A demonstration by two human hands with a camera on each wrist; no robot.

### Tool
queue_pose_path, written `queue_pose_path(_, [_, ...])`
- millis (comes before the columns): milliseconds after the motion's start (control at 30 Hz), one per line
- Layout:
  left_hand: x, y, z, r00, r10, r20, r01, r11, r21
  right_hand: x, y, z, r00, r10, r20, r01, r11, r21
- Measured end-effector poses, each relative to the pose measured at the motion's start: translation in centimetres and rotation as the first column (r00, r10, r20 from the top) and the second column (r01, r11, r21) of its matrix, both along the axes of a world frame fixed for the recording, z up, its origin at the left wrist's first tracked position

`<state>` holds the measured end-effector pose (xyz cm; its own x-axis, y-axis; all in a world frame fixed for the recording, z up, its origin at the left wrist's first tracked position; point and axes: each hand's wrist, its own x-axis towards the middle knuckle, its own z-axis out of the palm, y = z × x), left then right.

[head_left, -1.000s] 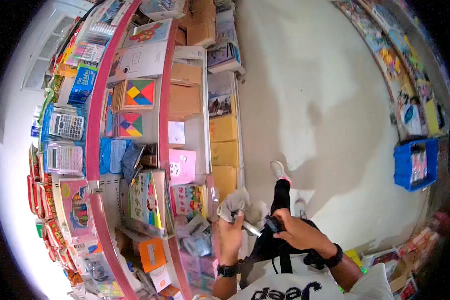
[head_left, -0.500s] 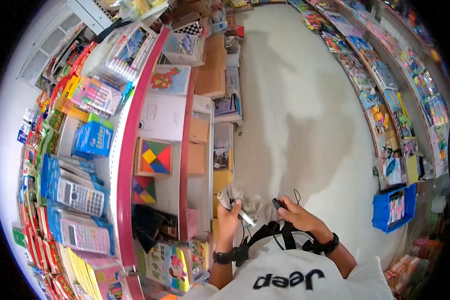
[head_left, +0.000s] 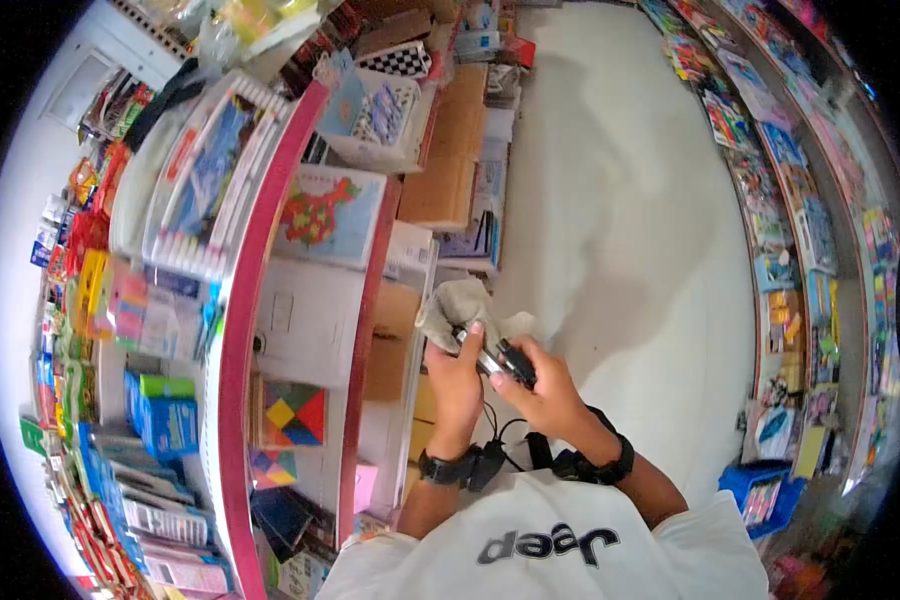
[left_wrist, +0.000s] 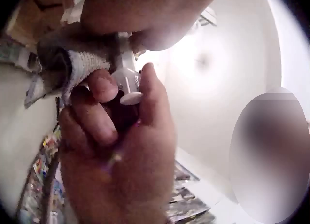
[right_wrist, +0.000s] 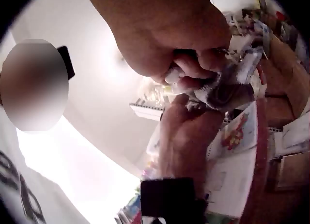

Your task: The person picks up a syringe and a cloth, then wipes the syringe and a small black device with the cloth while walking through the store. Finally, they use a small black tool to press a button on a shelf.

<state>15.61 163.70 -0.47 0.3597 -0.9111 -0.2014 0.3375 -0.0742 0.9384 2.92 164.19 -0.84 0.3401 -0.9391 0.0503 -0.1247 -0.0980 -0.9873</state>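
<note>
In the head view, a grey cloth (head_left: pixel 453 305) bunches beyond my left hand (head_left: pixel 455 390), whose thumb lies along a white syringe-like tube (head_left: pixel 486 361). The left wrist view shows the tube's round plunger end (left_wrist: pixel 131 98) between the thumb and curled fingers of my left hand (left_wrist: pixel 118 151). Close against it, my right hand (head_left: pixel 558 400) grips a small black object (head_left: pixel 516 364) beside the tube. From the right wrist, my right hand (right_wrist: pixel 169 35) is above my left hand (right_wrist: pixel 189 129), fingers curled at the cloth (right_wrist: pixel 225 91); the black object is hidden there.
Shelves with pink-red edges (head_left: pixel 240 400) stand close on the left, holding a map picture (head_left: pixel 315 212), tangram boxes (head_left: pixel 295 412) and stationery. Pale floor (head_left: pixel 625 250) runs along the aisle. On the right are stocked shelves and a blue basket (head_left: pixel 792 492). Black cables hang near the waist.
My right hand has moved left with the black object, from apart to against the tube and my left hand. Both hands are higher in the head view, which has shifted along the shelves.
</note>
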Motion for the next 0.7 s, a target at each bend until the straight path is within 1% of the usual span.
queue_pose_path(33, [-0.4, -2.1, 0.4, 0.996, 0.024, -0.086, -0.028, 0.999, -0.044, -0.5, -2.5, 0.6, 0.998, -0.003, 0.063, 0.0, 0.999, 0.034])
queue_pose_path(67, [-0.9, -4.1, 0.6, 0.983, 0.041, -0.178, -0.059, 0.994, -0.093, -0.8, -4.9, 0.6, 0.975, -0.006, 0.22, -0.028, 0.988, 0.152])
queue_pose_path(100, [-1.4, -6.2, 0.7, 0.961, 0.054, -0.272, -0.094, 0.986, -0.139, -1.3, -7.5, 1.0, 0.97, 0.011, 0.242, -0.056, 0.982, 0.18])
queue_pose_path(133, [-1.7, -7.9, 1.2, 0.956, 0.034, -0.292, -0.087, 0.981, -0.172, -1.6, -9.8, 1.8, 0.964, 0.026, 0.264, -0.086, 0.972, 0.219])
queue_pose_path(167, [-1.7, -9.6, 1.0, 0.947, 0.037, -0.32, -0.092, 0.983, -0.158, -1.6, -11.7, 2.2, 0.957, 0.035, 0.288, -0.115, 0.957, 0.265])
queue_pose_path(200, [-1.5, -11.1, 0.5, 0.937, 0.04, -0.348, -0.095, 0.985, -0.144, -1.4, -13.6, 2.0, 0.989, 0.047, 0.143, -0.067, 0.987, 0.143])
queue_pose_path(233, [-1.5, -12.8, 0.3, 0.925, 0.042, -0.378, -0.101, 0.986, -0.136, -1.1, -15.2, 2.6, 0.999, 0.042, 0.008, -0.042, 0.998, -0.047])
queue_pose_path(267, [-1.7, -14.4, 0.3, 0.92, 0.065, -0.387, -0.121, 0.985, -0.121, -0.9, -16.8, 2.5, 0.996, 0.07, -0.047, -0.074, 0.993, -0.089])
queue_pose_path(300, [-1.3, -15.9, -0.2, 0.931, 0.074, -0.358, -0.123, 0.986, -0.117, -0.8, -18.3, 2.4, 0.99, 0.099, -0.099, -0.111, 0.986, -0.127])
queue_pose_path(333, [-0.7, -17.4, -0.9, 0.941, 0.083, -0.327, -0.126, 0.986, -0.113, -0.8, -19.9, 2.5, 0.985, 0.146, -0.094, -0.157, 0.98, -0.126])
queue_pose_path(367, [-0.3, -19.1, -1.4, 0.952, 0.09, -0.293, -0.127, 0.986, -0.11, -0.8, -21.9, 2.2, 0.978, 0.207, -0.027, -0.209, 0.977, -0.048])
queue_pose_path(400, [-0.2, -20.8, -1.9, 0.943, 0.142, -0.302, -0.186, 0.975, -0.123, -0.9, -24.0, 1.6, 0.965, 0.26, 0.043, -0.261, 0.965, 0.029])
queue_pose_path(433, [-0.1, -22.4, -1.9, 0.944, 0.166, -0.287, -0.203, 0.973, -0.105, -0.8, -26.3, 0.8, 0.946, 0.304, 0.113, -0.315, 0.944, 0.095])
queue_pose_path(467, [0.2, -24.2, -1.9, 0.945, 0.181, -0.273, -0.216, 0.971, -0.102, -0.3, -28.5, -0.4, 0.928, 0.343, 0.148, -0.362, 0.924, 0.127])
queue_pose_path(500, [0.5, -26.1, -2.1, 0.945, 0.197, -0.263, -0.229, 0.968, -0.101, 0.0, -30.6, -1.1, 0.904, 0.341, 0.257, -0.394, 0.898, 0.195])
queue_pose_path(533, [1.1, -28.3, -2.4, 0.948, 0.209, -0.241, -0.23, 0.971, -0.061, 0.5, -33.0, -1.5, 0.899, 0.37, 0.233, -0.417, 0.885, 0.208])
queue_pose_path(567, [1.3, -30.6, -2.8, 0.943, 0.221, -0.248, -0.242, 0.968, -0.059, 0.9, -35.6, -1.8, 0.892, 0.402, 0.208, -0.443, 0.869, 0.221])
queue_pose_path(633, [2.1, -35.2, -2.8, 0.933, 0.255, -0.255, -0.276, 0.96, -0.051, 1.9, -40.7, -1.9, 0.882, 0.418, 0.218, -0.469, 0.817, 0.335])
queue_pose_path(667, [2.4, -37.7, -3.1, 0.922, 0.297, -0.247, -0.323, 0.944, -0.071, 2.4, -42.9, -1.8, 0.879, 0.42, 0.225, -0.477, 0.783, 0.399])
queue_pose_path(700, [3.1, -39.5, -3.4, 0.922, 0.3, -0.245, -0.324, 0.944, -0.06, 2.8, -44.8, -2.0, 0.851, 0.428, 0.304, -0.522, 0.747, 0.412])
